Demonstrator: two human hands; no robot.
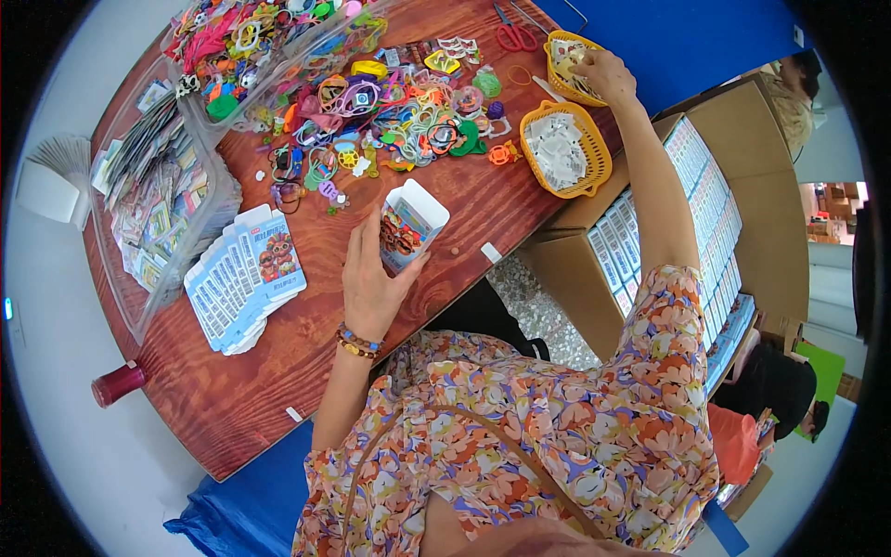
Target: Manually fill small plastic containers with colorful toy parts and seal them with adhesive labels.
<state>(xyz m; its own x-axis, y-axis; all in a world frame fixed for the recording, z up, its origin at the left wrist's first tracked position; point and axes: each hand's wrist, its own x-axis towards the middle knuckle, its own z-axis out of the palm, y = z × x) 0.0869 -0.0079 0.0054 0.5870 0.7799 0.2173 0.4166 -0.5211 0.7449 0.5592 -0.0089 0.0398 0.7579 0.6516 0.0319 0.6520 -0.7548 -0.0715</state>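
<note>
My left hand (pixel 373 278) grips a small open printed carton (pixel 409 226) upright over the wooden table (pixel 278 371), its top flap open. My right hand (pixel 605 74) reaches far across into a yellow plastic basket (pixel 562 56) at the table's far edge, fingers inside among small white packets; whether it holds one I cannot tell. A second yellow basket (pixel 588 176) with white packets sits nearer, between the two hands. A pile of colourful plastic toys and rings (pixel 390 116) lies just beyond the carton.
A fanned stack of flat blue cartons (pixel 243 278) lies left of my left hand. Clear bins (pixel 162 200) of printed packets and toys line the left edge. Red scissors (pixel 512 35) lie by the far basket. An open cardboard box (pixel 682 218) of filled cartons stands right. A red cup (pixel 116 383) stands below.
</note>
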